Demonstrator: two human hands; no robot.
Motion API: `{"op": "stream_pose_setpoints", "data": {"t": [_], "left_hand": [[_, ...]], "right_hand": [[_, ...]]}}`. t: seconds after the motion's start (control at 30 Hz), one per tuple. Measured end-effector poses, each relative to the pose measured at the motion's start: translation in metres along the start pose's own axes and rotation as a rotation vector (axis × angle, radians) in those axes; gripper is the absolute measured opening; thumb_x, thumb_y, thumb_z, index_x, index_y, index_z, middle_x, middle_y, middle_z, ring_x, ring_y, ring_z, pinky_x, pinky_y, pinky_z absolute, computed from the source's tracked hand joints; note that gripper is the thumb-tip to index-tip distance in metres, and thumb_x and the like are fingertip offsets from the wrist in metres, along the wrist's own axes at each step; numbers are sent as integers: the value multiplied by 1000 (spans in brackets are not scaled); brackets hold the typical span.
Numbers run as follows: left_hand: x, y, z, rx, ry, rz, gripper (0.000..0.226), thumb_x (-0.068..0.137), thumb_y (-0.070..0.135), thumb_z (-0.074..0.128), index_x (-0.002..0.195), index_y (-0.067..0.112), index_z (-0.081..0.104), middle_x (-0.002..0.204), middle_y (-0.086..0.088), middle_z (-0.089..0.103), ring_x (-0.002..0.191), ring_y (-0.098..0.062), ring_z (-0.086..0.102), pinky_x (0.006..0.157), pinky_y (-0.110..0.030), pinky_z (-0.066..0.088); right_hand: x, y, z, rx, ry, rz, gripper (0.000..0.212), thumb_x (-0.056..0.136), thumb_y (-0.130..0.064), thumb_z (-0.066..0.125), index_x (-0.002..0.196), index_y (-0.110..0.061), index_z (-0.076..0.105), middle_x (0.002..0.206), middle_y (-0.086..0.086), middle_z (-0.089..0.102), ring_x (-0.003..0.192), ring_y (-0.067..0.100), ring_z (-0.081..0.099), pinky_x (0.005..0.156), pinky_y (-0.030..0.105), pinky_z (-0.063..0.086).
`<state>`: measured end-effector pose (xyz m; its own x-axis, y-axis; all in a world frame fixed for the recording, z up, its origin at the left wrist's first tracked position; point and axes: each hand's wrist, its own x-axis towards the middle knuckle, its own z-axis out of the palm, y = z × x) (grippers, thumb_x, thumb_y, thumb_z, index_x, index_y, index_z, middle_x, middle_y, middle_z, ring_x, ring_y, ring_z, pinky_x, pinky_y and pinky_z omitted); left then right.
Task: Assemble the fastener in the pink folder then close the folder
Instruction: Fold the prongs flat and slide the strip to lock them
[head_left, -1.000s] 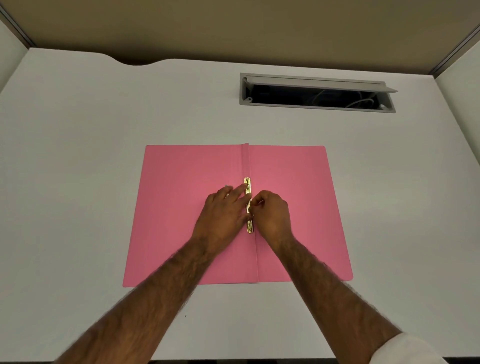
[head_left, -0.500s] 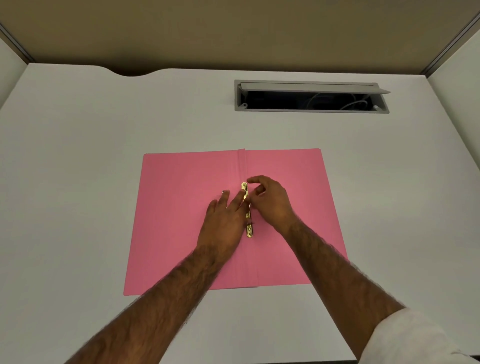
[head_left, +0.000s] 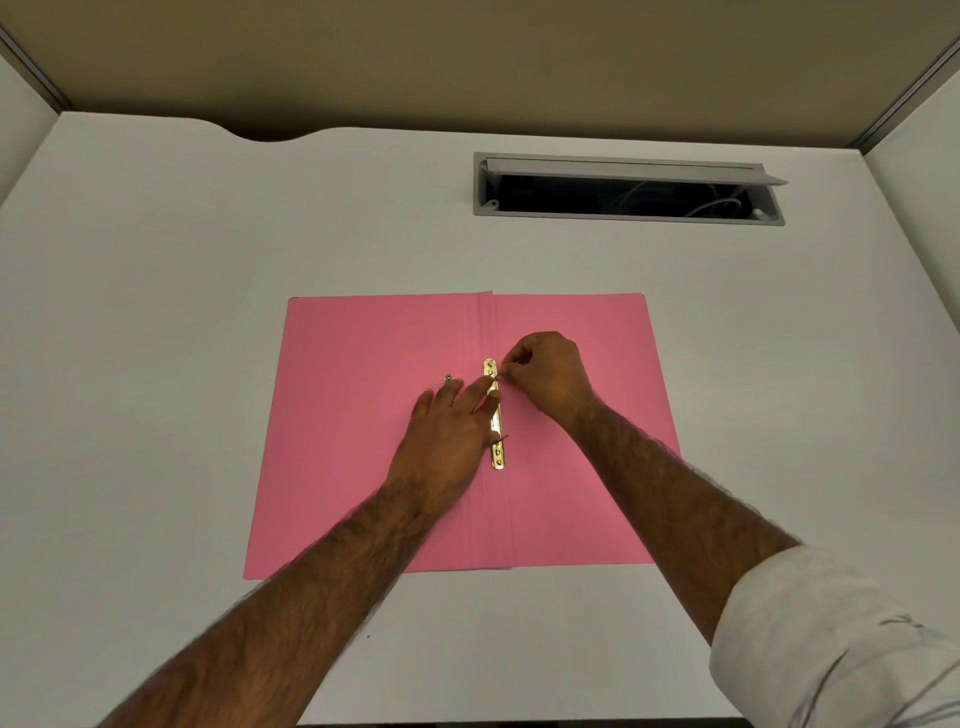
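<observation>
The pink folder (head_left: 363, 415) lies open and flat on the white desk. A gold metal fastener strip (head_left: 497, 452) runs along its central fold. My left hand (head_left: 447, 441) lies flat on the left leaf, its fingertips pressing on the middle of the strip. My right hand (head_left: 545, 374) is on the right leaf, thumb and forefinger pinched on a thin prong at the strip's upper end. A second thin prong sticks out near the strip's lower end. A small silvery piece (head_left: 448, 378) shows just beyond my left fingertips.
A grey cable hatch (head_left: 628, 214) with its lid raised is set into the desk at the back right. A curved notch (head_left: 270, 136) cuts the desk's far edge. Partition walls close the desk at the back and both sides.
My right hand has slid from the strip's middle up to its upper end. My left hand has flattened and kept pressing on the strip. The folder has not moved.
</observation>
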<state>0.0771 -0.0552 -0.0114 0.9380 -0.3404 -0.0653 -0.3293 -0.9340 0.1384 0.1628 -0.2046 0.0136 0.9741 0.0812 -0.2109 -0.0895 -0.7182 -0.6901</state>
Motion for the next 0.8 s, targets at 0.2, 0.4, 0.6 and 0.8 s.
{"op": "stream_pose_setpoints", "data": {"t": [0.2,0.4,0.6,0.8], "left_hand": [[3,2,-1,-13,-18,0,53,87,22,72,136,12,58,148,-7,52,127,-40,54,104,-56,46],[5,0,0,9,-56,13,54,89,24,68,140,11,53,147,-8,51,125,-37,53,102,-56,46],[4,-1,4,46,-74,16,62,84,20,75,140,10,51,148,-3,46,121,-34,54,97,-56,49],[6,-2,4,49,-102,25,66,96,26,62,154,13,32,162,1,33,139,-36,41,108,-58,41]], "right_hand": [[9,-5,2,-148,-36,-49,7,83,-13,73,85,-7,72,86,8,72,78,21,65,74,36,58],[12,-10,4,-249,-71,-133,8,85,-15,69,91,-9,71,89,4,72,80,19,64,72,32,54],[18,-11,0,-282,-145,-192,11,88,-11,67,97,-8,72,95,5,72,84,20,64,77,33,54],[35,-17,-11,-344,-250,-270,12,86,-7,67,94,-7,75,93,6,75,84,20,66,80,36,55]]}}
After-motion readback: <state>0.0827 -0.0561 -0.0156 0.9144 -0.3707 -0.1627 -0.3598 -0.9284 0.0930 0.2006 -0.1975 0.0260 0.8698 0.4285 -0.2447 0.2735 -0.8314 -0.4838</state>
